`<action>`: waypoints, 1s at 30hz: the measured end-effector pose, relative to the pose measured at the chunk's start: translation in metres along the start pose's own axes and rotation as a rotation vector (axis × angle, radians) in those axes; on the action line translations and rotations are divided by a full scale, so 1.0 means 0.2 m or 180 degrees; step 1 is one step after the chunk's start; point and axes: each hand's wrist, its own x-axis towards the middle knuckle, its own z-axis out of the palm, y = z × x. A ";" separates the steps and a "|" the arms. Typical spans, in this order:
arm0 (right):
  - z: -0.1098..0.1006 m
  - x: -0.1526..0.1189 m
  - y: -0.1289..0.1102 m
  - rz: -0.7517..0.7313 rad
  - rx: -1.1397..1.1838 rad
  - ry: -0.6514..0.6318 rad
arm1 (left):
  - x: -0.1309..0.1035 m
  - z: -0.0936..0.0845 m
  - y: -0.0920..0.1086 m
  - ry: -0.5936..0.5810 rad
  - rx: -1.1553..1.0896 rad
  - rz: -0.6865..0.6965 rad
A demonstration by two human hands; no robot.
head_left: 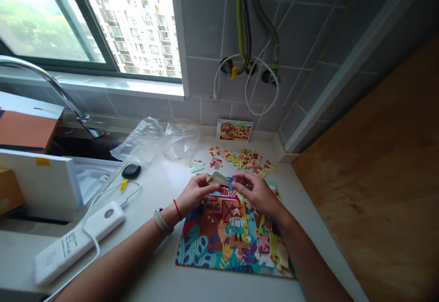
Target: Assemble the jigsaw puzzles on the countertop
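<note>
My left hand (200, 188) pinches a pale green puzzle piece (217, 178) between thumb and fingers, tilted up above the far edge of the puzzle board. Just right of it, my right hand (254, 190) is half curled, thumb and index finger apart, close to a blue part of the puzzle; I see nothing held between them. Beneath both hands lies the colourful puzzle board (197, 249), with a partly assembled farm scene showing a red barn and a figure in an apron. Several loose pieces (279, 249) rest on its right side, partly behind my right forearm.
Behind the board lies a pile of loose puzzle pieces (248, 158); a picture card (235, 130) leans on the wall. Crumpled clear plastic (154, 139), a black mouse (131, 170) and a white power bank (80, 240) with a cable are to the left. A wooden panel (373, 169) stands right.
</note>
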 end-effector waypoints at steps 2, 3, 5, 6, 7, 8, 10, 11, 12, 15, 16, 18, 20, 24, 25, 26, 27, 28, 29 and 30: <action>0.07 0.03 -0.02 0.0034 0.0225 -0.0227 | -0.01 0.01 -0.02 -0.0204 0.0280 0.0079; 0.09 0.04 -0.01 0.0067 0.0341 -0.0273 | -0.02 0.02 -0.02 -0.0313 0.0429 0.0118; 0.10 0.04 0.02 0.0148 0.0447 -0.0213 | -0.03 0.02 -0.02 -0.0420 0.0787 0.0296; 0.10 0.04 0.04 0.0170 0.0391 -0.0111 | -0.03 0.01 -0.01 -0.0390 0.1023 0.0479; 0.08 0.03 0.06 0.0174 0.0261 0.0047 | -0.03 0.00 0.00 -0.0287 0.1311 0.0711; 0.07 0.03 0.08 0.0156 0.0071 0.0237 | -0.03 -0.03 0.02 -0.0155 0.1649 0.1021; 0.03 0.02 0.11 0.0058 -0.0376 0.0611 | -0.01 -0.09 0.05 0.0201 0.2301 0.1536; 0.01 0.02 0.12 0.0012 -0.0543 0.0739 | 0.00 -0.13 0.06 0.0377 0.2555 0.1708; 0.00 0.02 0.13 -0.0016 -0.0635 0.0808 | 0.01 -0.17 0.07 0.0554 0.2735 0.1842; 0.00 0.04 0.15 0.0065 -0.0538 0.0727 | 0.03 -0.28 0.06 0.0592 0.3013 0.2005; 0.02 0.04 0.15 0.0127 -0.0439 0.0677 | 0.03 -0.30 0.05 0.0488 0.3060 0.2068; 0.05 0.04 0.15 0.0213 -0.0244 0.0606 | 0.02 -0.32 0.04 0.0287 0.3125 0.2231; 0.09 0.03 0.14 0.0225 -0.0102 0.0504 | 0.00 -0.31 0.03 0.0043 0.3145 0.2398; 0.14 0.01 0.11 0.0219 0.0031 0.0152 | -0.04 -0.23 0.01 -0.0630 0.3134 0.2519; 0.15 0.00 0.10 0.0234 0.0057 0.0092 | -0.05 -0.20 -0.01 -0.0728 0.3131 0.2503; 0.16 0.00 0.10 0.0253 0.0074 0.0048 | -0.05 -0.19 -0.02 -0.0779 0.3128 0.2482; 0.16 0.00 0.10 0.0272 0.0090 0.0025 | -0.05 -0.17 -0.03 -0.0798 0.3132 0.2464; 0.17 0.00 0.10 0.0294 0.0113 0.0023 | -0.05 -0.17 -0.03 -0.0800 0.3148 0.2451; 0.17 0.00 0.11 0.0321 0.0149 0.0044 | -0.05 -0.17 -0.04 -0.0779 0.3185 0.2442; 0.17 0.00 0.11 0.0345 0.0195 0.0094 | -0.05 -0.18 -0.04 -0.0717 0.3233 0.2439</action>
